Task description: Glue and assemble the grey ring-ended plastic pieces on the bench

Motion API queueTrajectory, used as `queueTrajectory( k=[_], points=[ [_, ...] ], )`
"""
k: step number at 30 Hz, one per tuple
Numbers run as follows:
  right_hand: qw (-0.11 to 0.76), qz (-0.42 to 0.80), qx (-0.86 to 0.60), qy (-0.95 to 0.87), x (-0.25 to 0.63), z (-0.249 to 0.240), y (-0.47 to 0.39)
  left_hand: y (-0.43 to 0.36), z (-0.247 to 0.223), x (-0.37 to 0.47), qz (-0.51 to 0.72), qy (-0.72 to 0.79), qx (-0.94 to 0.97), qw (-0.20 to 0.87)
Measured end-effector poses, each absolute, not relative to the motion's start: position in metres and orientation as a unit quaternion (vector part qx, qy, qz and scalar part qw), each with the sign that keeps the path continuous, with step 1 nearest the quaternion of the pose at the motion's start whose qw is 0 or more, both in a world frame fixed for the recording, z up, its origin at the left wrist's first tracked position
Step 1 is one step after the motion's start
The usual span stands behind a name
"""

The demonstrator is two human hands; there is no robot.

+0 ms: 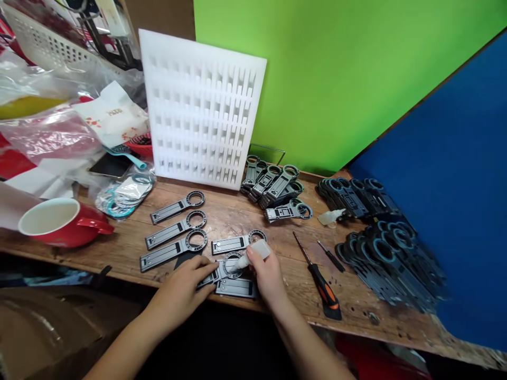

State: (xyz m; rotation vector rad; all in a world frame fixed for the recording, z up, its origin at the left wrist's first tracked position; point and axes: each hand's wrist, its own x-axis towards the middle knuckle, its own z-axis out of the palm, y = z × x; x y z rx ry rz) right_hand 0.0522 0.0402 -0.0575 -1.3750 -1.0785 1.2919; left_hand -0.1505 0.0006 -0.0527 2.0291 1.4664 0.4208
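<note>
My left hand (180, 287) is closed on a grey plastic bracket with a ring end (225, 268), pressing it near the table's front edge. In my right hand (270, 277) is a small white squeeze bottle (259, 248), tilted so its nozzle points down at the ring; whether it touches cannot be made out. Under and beside this bracket lie another grey bracket (236, 287) and, just behind, a third bracket (228, 245). To the left, three similar brackets lie in a column, the nearest one (164, 256) close to my left hand.
A white slotted foam board (198, 111) leans at the back. Piles of brackets (277, 184) and dark ringed parts (390, 253) stand right. A screwdriver (322, 285), a smaller screwdriver (331, 257) and another small bottle (330, 216) lie right; a red mug (75, 227) stands left.
</note>
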Motion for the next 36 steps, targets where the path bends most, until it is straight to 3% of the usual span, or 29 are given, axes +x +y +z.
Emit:
queueTrajectory(
  k=[21,36],
  points=[
    [0.391,0.434,-0.561,-0.586,0.040,-0.062,0.038,-0.002,-0.054,-0.152,0.175,0.546,0.763,0.297],
    [0.422,0.451,-0.547,-0.565,0.037,-0.068,0.060,-0.002,-0.053,-0.151,0.180,0.536,0.777,0.276]
  ],
)
